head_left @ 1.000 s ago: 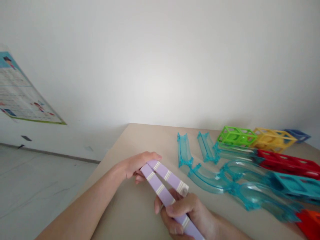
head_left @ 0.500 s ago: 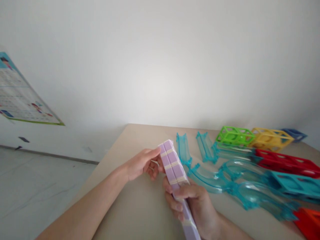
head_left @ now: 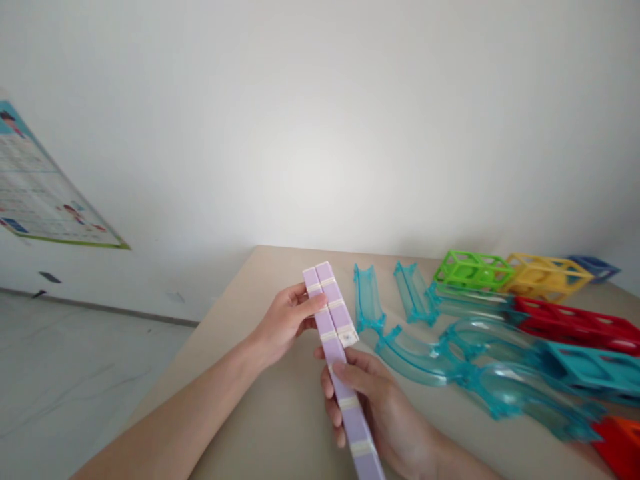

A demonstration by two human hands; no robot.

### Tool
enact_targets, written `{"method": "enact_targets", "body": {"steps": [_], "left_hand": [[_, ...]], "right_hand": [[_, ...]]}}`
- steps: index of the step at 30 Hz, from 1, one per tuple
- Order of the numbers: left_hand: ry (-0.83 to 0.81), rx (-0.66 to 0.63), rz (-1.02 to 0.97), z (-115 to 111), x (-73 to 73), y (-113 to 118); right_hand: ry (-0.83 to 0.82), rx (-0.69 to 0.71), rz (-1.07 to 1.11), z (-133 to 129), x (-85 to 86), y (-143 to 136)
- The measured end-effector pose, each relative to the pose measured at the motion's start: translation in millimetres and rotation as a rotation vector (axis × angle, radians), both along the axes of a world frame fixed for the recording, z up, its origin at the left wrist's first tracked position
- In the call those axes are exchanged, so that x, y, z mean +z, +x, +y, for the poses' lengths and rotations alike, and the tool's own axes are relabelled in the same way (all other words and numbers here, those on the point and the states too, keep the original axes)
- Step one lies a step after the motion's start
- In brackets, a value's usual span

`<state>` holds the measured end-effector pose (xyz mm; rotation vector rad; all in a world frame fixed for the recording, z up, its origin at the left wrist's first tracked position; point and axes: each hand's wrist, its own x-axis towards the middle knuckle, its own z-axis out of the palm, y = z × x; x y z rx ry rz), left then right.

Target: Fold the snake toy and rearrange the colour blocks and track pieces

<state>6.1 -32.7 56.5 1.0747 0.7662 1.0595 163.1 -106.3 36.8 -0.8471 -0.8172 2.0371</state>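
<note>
A long purple strip (head_left: 354, 421) with pale cross bands slants up from the bottom edge. Beside its upper end, on the right, lies a shorter purple piece (head_left: 336, 301) of the same look, its near end pale with a small mark. My left hand (head_left: 290, 315) grips the upper part of both, thumb on top and fingers underneath. Lower down, my right hand (head_left: 373, 393) is closed round the long strip, its thumb on the upper face.
Clear blue track pieces (head_left: 425, 360) cover the right of the table (head_left: 280, 267). Behind and beside them are green (head_left: 473, 270), yellow (head_left: 545, 273), red (head_left: 580, 323) and teal (head_left: 593, 367) frame blocks. A wall stands behind; a poster (head_left: 45, 193) hangs left.
Both purple pieces have shifted slightly left and up. The near end of the shorter one now shows. My left thumb has moved onto their top, and my right thumb sits farther left.
</note>
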Motion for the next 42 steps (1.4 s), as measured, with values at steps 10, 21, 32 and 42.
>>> {"method": "enact_targets", "body": {"steps": [10,21,32,42], "left_hand": [[0.021,-0.166,0.161,-4.5,-5.2,3.3],[0.053,-0.14,0.347,-7.4,3.6,-3.7],[-0.007,-0.417,0.398,-6.2,21.4,-18.3],[0.027,-0.118,0.273,-11.5,6.2,2.4]], "right_hand": [[0.095,-0.053,-0.137,1.9,-3.0,-3.2],[0.119,0.12,-0.123,5.8,-7.8,4.3],[0.057,0.244,-0.219,-4.5,-6.3,-0.8],[0.145,-0.109,-0.241,2.0,-1.0,-2.9]]}}
